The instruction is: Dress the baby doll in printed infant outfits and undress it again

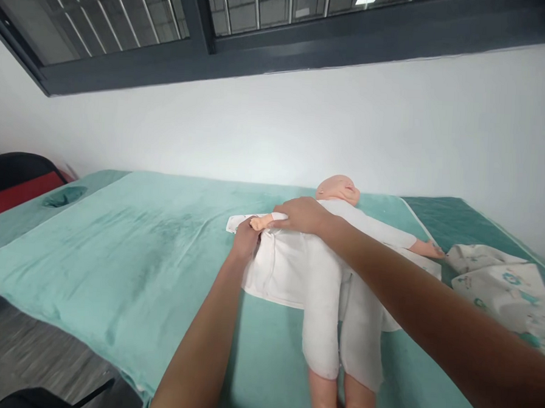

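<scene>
White cloth covers the body and upper limbs of the doll (326, 280), which lies face up on the green plush bed (133, 245), its head (337, 188) towards the wall (166, 131) and its feet towards the viewer. Beneath it is spread a pale garment (276, 268), with a printed flap (237, 223) showing beyond the left hand. The right hand (303, 215) reaches across the trunk and grasps the doll's arm (280, 216) near the wrist, fingers curled over the white cuff. The left hand (247, 238) is bent against the doll's small hand (261, 221); its fingers are largely hidden, so whether it grips that part, the garment or both cannot be told. The other arm (390, 231) points outward, ending beside a printed cloth (501, 286).

Handling, as judged from appearance: the bare head, hands and feet look smooth, firm and perhaps slightly slippery, whereas the clothed limbs seem softer and likely to give at the joints. The forearm just above the wrist offers a secure hold; the tiny fingers appear the likeliest part to snag on fabric. The garment looks light and limp, best taken by its edge. The trunk, probably the heaviest part, is better supported from below.
</scene>
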